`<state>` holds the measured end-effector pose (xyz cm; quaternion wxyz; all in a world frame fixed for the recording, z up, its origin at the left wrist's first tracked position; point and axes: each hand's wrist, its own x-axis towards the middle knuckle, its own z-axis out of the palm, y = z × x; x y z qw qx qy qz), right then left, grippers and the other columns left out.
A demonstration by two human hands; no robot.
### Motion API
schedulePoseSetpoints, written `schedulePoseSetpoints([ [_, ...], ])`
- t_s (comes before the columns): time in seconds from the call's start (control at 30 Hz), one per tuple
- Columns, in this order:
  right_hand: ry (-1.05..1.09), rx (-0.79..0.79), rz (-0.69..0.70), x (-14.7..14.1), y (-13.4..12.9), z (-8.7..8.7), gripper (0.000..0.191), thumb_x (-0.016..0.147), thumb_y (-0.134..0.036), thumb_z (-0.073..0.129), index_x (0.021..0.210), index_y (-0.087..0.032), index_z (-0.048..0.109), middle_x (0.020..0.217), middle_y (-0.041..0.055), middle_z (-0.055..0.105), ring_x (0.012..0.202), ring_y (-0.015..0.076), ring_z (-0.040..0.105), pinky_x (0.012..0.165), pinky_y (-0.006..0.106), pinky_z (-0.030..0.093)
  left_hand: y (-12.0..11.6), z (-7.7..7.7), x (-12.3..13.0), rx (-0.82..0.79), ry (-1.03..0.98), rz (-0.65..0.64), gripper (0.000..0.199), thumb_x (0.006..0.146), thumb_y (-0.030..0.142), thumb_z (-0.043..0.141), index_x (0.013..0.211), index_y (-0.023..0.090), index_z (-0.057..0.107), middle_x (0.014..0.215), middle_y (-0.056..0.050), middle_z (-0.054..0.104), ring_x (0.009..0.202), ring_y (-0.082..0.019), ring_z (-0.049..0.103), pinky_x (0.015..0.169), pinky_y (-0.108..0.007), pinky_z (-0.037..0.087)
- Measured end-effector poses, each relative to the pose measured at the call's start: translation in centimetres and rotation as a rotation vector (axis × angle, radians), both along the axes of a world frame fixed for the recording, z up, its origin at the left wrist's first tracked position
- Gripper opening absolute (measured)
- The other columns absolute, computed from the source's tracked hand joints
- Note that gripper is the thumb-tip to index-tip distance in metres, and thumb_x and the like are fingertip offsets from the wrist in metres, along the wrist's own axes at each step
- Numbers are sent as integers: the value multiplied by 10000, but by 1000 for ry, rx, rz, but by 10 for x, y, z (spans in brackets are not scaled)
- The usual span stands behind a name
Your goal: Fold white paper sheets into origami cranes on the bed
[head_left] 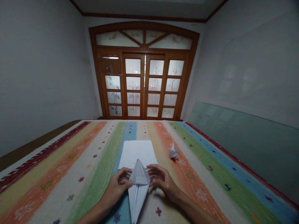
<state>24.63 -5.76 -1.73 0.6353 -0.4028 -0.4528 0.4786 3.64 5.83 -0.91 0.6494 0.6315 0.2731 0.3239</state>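
A white sheet of paper folded into a long kite-like origami shape (139, 178) lies between my hands. One point faces away from me, and its split lower half narrows toward me. My left hand (118, 186) grips its left edge, thumb on top and fingers curled. At the right edge, my right hand (166, 182) is curled with its thumb and fingertips against the paper. Just beyond lies white paper (137, 151), partly covered by the folded shape's tip. A small finished paper crane (173, 153) stands to the right of that white paper.
A striped multicoloured cloth (93, 174) covers the table. A pale green panel (245, 137) runs along the right side by the wall. Wooden doors with frosted panes (144, 84) stand past the table's far edge.
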Motion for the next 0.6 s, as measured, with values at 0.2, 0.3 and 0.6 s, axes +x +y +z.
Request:
schedulePoseSetpoints([
  [0.2,-116,-4,-51,1,4,-6,502,599,-357,940,1050,-224,763,935,53,717,903,230,662,747,327,553,0,1,-1,-13,-1,-24,467,576,393,913,927,178,691,796,9,637,654,-141,573,626,-234,404],
  [0.3,-176,-10,-57,1,6,-10,487,593,-409,943,1006,-207,781,927,52,716,856,213,650,742,322,539,-2,3,-1,-9,20,-32,481,574,419,913,925,180,687,793,18,626,617,-128,551,610,-234,391],
  [0.6,-198,-79,-9,-2,8,-11,631,522,-295,962,1095,-208,713,788,-25,677,589,106,524,560,227,391,-4,-2,-1,21,12,-72,432,604,377,895,919,186,669,782,31,614,603,-125,549,619,-245,407],
])
